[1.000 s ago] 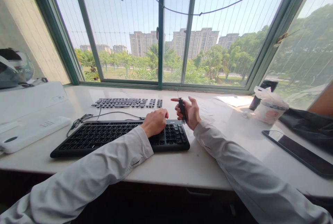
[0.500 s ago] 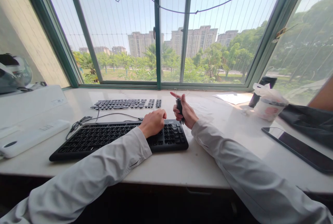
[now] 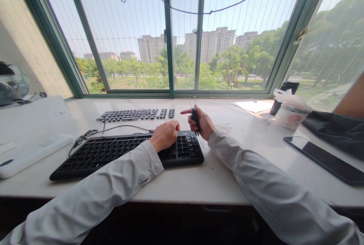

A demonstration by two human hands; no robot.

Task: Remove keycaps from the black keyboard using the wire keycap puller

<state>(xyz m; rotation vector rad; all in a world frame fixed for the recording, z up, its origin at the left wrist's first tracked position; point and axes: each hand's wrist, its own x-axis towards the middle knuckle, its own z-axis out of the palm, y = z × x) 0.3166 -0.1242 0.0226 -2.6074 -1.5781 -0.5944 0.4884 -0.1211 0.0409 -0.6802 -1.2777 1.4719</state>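
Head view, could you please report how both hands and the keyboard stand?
Right hand: grip closed around black wire-tipped tool. Left hand: over keyboard, grip unclear, hiding some keys. Loose keycaps: rows behind. Cable: bunched at back left corner.

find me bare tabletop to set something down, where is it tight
Bare tabletop lies between the right sleeve and the phone, and between that sleeve and the left sleeve, in front of the keyboard. Crowded: around the bagged cup at right; around the cable and white box at left.
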